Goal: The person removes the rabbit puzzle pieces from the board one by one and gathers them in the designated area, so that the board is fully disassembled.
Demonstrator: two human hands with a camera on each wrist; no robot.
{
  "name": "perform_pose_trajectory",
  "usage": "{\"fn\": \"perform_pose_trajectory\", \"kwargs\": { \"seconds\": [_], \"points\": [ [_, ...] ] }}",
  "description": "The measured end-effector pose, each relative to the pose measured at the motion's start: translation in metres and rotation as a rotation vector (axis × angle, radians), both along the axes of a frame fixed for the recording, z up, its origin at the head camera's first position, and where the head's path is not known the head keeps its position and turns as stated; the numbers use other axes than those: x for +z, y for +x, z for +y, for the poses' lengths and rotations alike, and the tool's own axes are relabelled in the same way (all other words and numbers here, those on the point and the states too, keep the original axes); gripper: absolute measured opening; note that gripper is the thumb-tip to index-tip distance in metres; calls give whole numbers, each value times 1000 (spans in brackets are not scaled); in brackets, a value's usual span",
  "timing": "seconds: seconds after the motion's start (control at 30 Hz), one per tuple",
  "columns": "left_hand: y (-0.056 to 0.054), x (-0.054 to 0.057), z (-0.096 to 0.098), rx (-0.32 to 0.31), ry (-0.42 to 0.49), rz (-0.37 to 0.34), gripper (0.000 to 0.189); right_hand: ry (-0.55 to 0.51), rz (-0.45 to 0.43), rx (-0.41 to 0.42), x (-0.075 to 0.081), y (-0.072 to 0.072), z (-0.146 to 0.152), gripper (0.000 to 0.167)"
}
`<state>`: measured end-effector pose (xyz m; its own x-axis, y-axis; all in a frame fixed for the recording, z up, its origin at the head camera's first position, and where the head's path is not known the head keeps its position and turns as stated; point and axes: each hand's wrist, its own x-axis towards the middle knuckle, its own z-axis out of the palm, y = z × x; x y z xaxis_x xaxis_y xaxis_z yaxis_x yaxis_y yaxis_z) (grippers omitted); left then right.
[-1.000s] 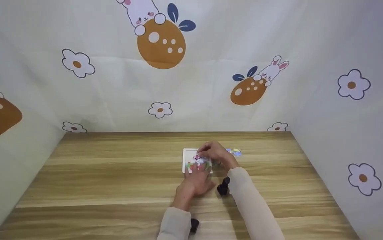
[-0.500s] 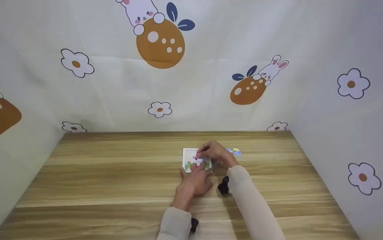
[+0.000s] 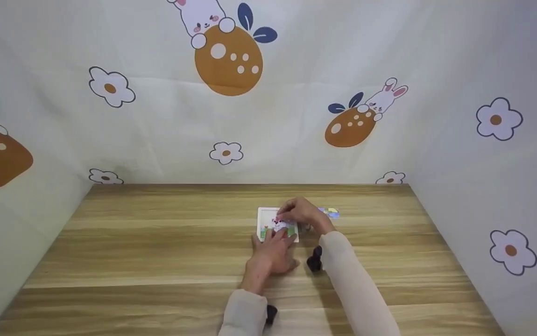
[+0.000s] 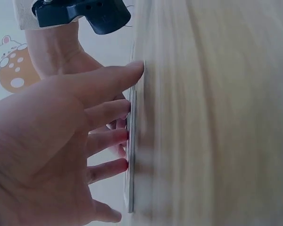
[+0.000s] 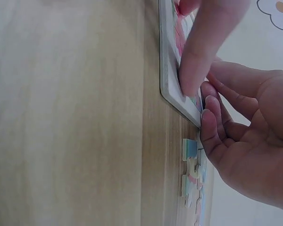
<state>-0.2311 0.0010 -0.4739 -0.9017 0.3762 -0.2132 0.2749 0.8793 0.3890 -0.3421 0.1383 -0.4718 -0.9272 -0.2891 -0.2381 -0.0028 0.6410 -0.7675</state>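
A small jigsaw puzzle in a white-rimmed tray [image 3: 260,221] lies flat on the wooden table, its lower part filled with a white animal's face and green and red bits. The left hand [image 3: 272,256] lies over its near edge, extended fingertips pressing on the pieces; in the left wrist view this hand [image 4: 52,141] has its thumb at the tray's side. At the upper middle of the picture, the right hand [image 3: 301,212] pinches a puzzle piece between thumb and forefinger, mostly hidden by the fingers. Its other fingers [image 5: 212,115] curl beside the tray's corner in the right wrist view.
Loose puzzle pieces [image 3: 331,213] lie right of the tray, partly behind the right hand. Black wrist-worn devices [image 3: 314,259] sit by both sleeves. A patterned cloth [image 3: 166,116] with rabbits and flowers walls in the table at the back and sides.
The left hand's fingers have drawn back slightly toward the near edge, uncovering more of the animal picture. The right hand stays at nearly the same spot.
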Motion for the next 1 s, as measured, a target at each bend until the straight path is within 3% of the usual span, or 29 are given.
{"fn": "perform_pose_trajectory", "kwargs": {
  "seconds": [0.23,0.63,0.87,1.0],
  "points": [
    [4,2,-3,1,4,-64,74,7,-3,18,0,2,-2,11],
    [0,1,-3,-13,-49,-57,74,13,27,78,0,1,-1,14],
    [0,1,0,4,-49,-70,74,11,8,53,3,2,-2,12],
    [0,1,2,9,-46,-75,74,-42,10,-17,1,6,-6,9]
  ]
}}
